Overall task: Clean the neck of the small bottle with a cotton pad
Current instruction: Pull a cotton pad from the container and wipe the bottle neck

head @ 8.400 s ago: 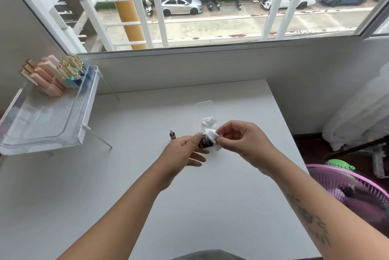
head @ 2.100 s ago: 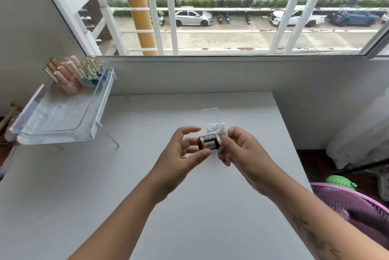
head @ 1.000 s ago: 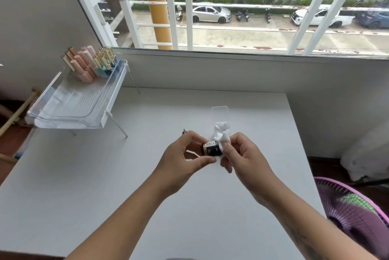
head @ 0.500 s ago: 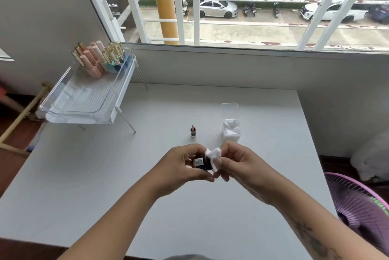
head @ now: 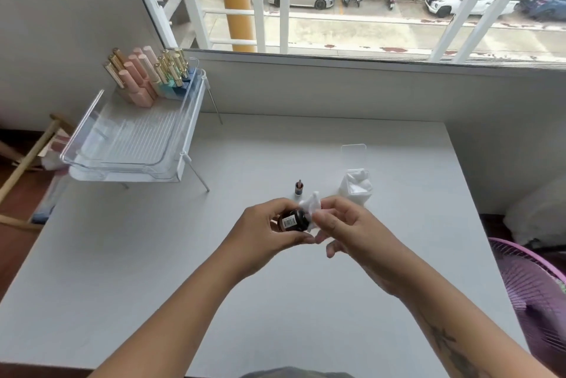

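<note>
Above the middle of the white table [head: 122, 255], my left hand [head: 263, 233] grips a small dark bottle [head: 292, 221] with a white barcode label, lying sideways with its neck pointing right. My right hand [head: 346, 227] pinches a crumpled white cotton pad [head: 311, 205] against the bottle's neck end. The neck itself is hidden by the pad and my fingers. The bottle's small cap with brush [head: 299, 188] stands upright on the table just beyond my hands.
An open clear box of cotton pads [head: 355, 186] stands beyond my right hand, lid up. A raised clear tray [head: 128, 148] at the left holds several nail polish bottles [head: 147, 77]. A purple fan [head: 536, 292] is beside the table's right edge.
My hands with the bottle and pad have come closer to me, away from the cotton pad box. The view has shifted left and down, showing the cap and box beyond my hands.
</note>
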Motion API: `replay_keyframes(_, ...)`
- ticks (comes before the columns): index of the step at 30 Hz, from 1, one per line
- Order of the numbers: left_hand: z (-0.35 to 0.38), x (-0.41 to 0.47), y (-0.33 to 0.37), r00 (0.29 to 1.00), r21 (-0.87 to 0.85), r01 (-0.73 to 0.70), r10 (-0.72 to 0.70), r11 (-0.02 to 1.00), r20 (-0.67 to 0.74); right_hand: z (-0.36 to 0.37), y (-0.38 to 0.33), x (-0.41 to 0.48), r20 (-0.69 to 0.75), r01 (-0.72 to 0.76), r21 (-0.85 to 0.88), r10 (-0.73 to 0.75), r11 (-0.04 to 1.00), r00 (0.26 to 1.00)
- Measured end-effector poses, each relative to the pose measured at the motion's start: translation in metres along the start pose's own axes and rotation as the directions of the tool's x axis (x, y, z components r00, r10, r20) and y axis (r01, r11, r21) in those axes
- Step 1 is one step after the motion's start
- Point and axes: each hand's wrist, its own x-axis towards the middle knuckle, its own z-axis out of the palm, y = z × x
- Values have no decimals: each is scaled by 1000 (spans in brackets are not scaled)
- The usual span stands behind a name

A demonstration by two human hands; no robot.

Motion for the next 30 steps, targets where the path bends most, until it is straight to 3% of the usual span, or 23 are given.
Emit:
replay_keyframes(3,-7,1,-6,1000,35,-11,11,999,11,18,4,6,-160,12,-227,-50,974,986)
replay_keyframes(5,-13,3,-11,1000,19,19,-20,1000,8,27,8,11,-234,16,-262,-80,965,969)
replay_keyframes(12,-33,10,-34,997,12,76,-76,997,-33,39,18,25,-281,20,-34,-28,999,959)
replay_keyframes(18,-44,7,-59,988,-97,142,-147,985,-49,47,38,42,-460,-17,92,58,996,886)
replay_keyframes(27,-54,8,-82,951,-186,282,-300,941,-77,52,71,77,-484,-136,198,217,971,848)
replay_keyframes(30,-58,11,-86,945,-190,305,-322,933,-64,48,85,90,-474,-252,141,289,957,832)
